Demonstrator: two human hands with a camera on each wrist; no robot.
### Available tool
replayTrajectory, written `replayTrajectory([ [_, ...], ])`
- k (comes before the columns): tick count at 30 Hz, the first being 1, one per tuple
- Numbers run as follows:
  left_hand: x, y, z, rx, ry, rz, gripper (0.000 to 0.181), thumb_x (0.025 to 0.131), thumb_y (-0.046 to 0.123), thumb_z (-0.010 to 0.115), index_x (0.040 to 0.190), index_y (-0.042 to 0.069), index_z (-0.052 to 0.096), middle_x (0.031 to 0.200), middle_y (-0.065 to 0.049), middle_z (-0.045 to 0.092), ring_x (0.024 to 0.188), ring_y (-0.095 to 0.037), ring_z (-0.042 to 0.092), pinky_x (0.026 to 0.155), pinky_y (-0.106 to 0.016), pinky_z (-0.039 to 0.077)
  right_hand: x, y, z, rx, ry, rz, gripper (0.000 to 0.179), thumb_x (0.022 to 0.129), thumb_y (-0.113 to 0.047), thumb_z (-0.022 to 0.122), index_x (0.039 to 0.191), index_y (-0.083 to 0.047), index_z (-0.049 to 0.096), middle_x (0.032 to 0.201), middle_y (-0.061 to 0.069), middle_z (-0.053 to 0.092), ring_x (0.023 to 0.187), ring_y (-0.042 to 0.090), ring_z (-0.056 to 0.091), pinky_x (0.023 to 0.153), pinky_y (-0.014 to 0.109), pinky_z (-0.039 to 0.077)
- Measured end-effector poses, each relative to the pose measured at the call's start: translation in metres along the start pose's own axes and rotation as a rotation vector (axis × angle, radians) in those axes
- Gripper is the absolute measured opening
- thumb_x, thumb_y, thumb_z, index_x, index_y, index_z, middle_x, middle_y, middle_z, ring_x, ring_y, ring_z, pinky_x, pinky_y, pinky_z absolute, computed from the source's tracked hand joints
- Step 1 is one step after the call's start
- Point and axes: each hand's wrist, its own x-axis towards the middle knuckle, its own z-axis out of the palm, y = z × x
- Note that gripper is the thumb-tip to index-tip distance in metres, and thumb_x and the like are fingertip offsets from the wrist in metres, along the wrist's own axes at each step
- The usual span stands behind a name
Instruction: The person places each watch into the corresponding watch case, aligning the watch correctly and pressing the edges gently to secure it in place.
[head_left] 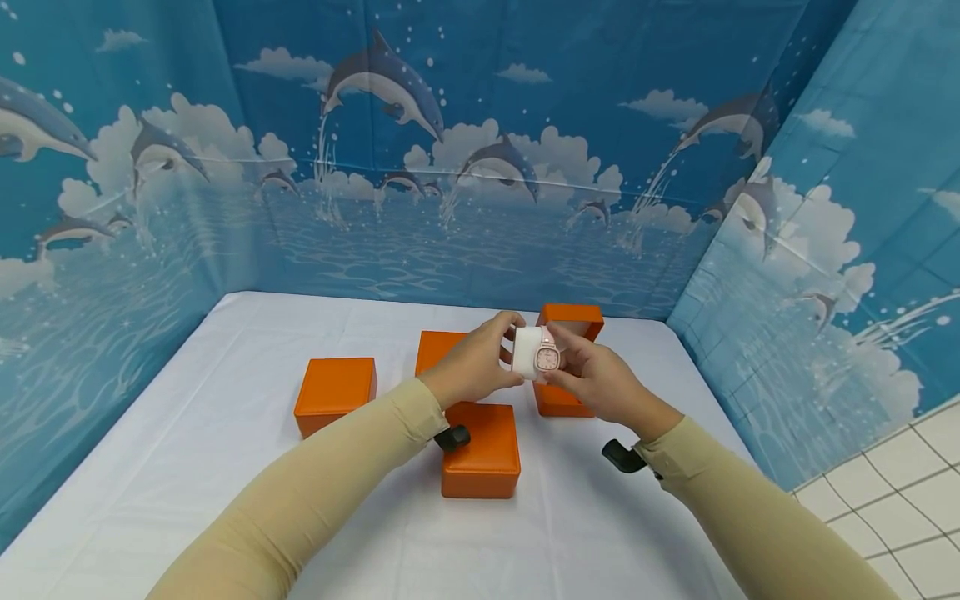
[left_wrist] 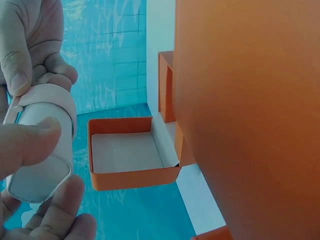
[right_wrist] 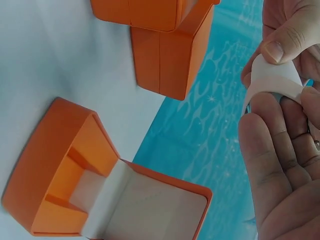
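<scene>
A pink wristwatch [head_left: 547,358] with a squarish dial is wrapped round a white watch cushion [head_left: 526,353], held up over the boxes. My left hand [head_left: 477,360] grips the bare end of the cushion, its thumb [left_wrist: 35,142] pressed along the side. From the other end my right hand [head_left: 603,379] pinches the watch; the pink strap [right_wrist: 272,87] shows between its thumb and fingers. Just behind the hands stands an open orange watch box [head_left: 566,402], its lid raised. In the right wrist view a slot shows inside that box, and its lid lining [right_wrist: 155,207] is pale.
One closed orange box [head_left: 335,387] stands at the left. Another [head_left: 480,467] sits in front of the hands, under the left wrist. A third [head_left: 437,348] is partly hidden behind the left hand. A white cloth [head_left: 225,433] covers the table; dolphin-print curtains [head_left: 450,250] surround its back and sides.
</scene>
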Motion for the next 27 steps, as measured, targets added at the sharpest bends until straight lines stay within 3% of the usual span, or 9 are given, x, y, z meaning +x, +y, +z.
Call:
replayTrajectory([
  [9, -0.001, 0.0021, -0.0032, -0.007, -0.031, -0.009, 0.075, 0.091, 0.011, 0.084, 0.151, 0.016, 0.039, 0.14, -0.008, 0.056, 0.116, -0.025, 0.067, 0.092, -0.031, 0.06, 0.0016, -0.0025, -0.0014, -0.037, -0.005, 0.003, 0.079, 0.102, -0.011, 0.07, 0.166, -0.003, 0.025, 0.143, 0.023, 0.064, 0.117, 0.03, 0.07, 0.095, 0.034, 0.062],
  [17, -0.0011, 0.0013, -0.0028, 0.006, -0.038, 0.0, 0.074, 0.09, 0.01, 0.084, 0.149, 0.018, 0.04, 0.138, -0.007, 0.056, 0.116, -0.025, 0.066, 0.091, -0.03, 0.06, 0.0038, -0.0014, -0.0022, -0.06, -0.021, 0.007, 0.08, 0.101, -0.012, 0.071, 0.167, -0.008, 0.027, 0.119, 0.011, 0.074, 0.1, 0.022, 0.067, 0.081, 0.024, 0.059],
  [23, -0.0009, 0.0005, -0.0031, -0.001, -0.024, -0.003, 0.076, 0.089, 0.01, 0.086, 0.149, 0.018, 0.04, 0.136, -0.006, 0.055, 0.11, -0.017, 0.065, 0.09, -0.03, 0.06, 0.0041, -0.0008, -0.0017, -0.033, -0.02, -0.011, 0.08, 0.102, -0.011, 0.07, 0.168, -0.008, 0.024, 0.128, 0.014, 0.071, 0.104, 0.022, 0.067, 0.085, 0.024, 0.06],
  [27, -0.0002, -0.0009, -0.0048, -0.025, -0.015, -0.018, 0.077, 0.089, 0.011, 0.085, 0.15, 0.019, 0.039, 0.136, -0.005, 0.056, 0.11, -0.018, 0.065, 0.09, -0.03, 0.06, 0.0038, -0.0002, -0.0019, -0.026, -0.017, -0.016, 0.082, 0.101, -0.009, 0.07, 0.168, -0.006, 0.022, 0.125, 0.015, 0.072, 0.105, 0.023, 0.068, 0.086, 0.024, 0.06],
])
